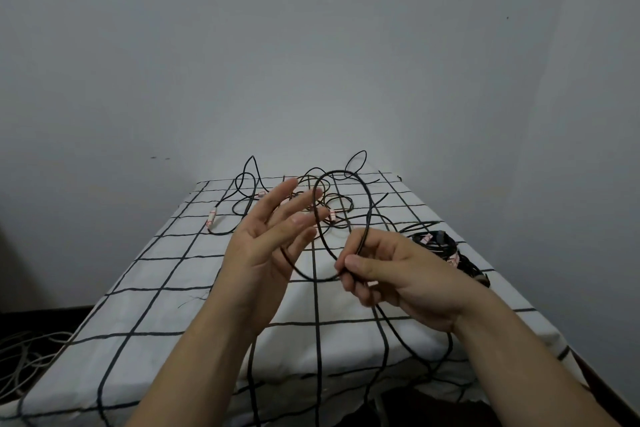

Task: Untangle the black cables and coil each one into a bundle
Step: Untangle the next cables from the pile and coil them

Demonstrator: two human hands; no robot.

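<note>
Right hand (pixel 391 274): pinches a cable (pixel 370 207) loop, raised over the desk (pixel 156 288).
Left hand (pixel 270 246): fingers straight, beside the loop.
Tangle (pixel 325 197): far end.
Bundle (pixel 437 243): right edge.

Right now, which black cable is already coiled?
The bundle at the table's right edge, past the right hand. The held cable and the far tangle are loose.

- We see one thin black looped cable (pixel 370 208) raised at centre frame, pinched in our right hand (pixel 391 274), its tails hanging toward the lower edge.
- Tangled cables (pixel 334 199) sprawl behind it at upper centre, some with white-and-red tags.
- A coiled bundle (pixel 434 242) lies at centre right.
</note>
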